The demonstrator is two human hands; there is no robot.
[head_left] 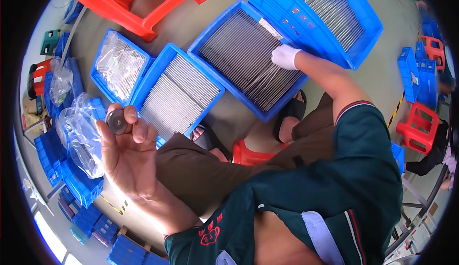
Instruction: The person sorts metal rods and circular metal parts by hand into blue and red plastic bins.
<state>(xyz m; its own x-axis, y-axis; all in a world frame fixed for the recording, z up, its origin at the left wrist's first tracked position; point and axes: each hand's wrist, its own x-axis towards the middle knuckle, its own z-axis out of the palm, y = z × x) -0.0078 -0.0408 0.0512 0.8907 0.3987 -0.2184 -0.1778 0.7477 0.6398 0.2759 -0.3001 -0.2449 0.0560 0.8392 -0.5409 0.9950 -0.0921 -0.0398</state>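
Nearest, my bare left hand point(130, 152) pinches a dark round disc point(117, 122) at its fingertips, well apart from the metal rods point(234, 45). Farther off, my gloved right hand point(286, 57) sits at the far-right edge of a blue tray point(248, 104), fingers curled at the rods; I cannot tell whether they grip one. This hand is the nearer: the rods lie leftward and toward me from it, long axes slanting from near-left edge to far-right. Beyond stands a blue crate point(306, 26).
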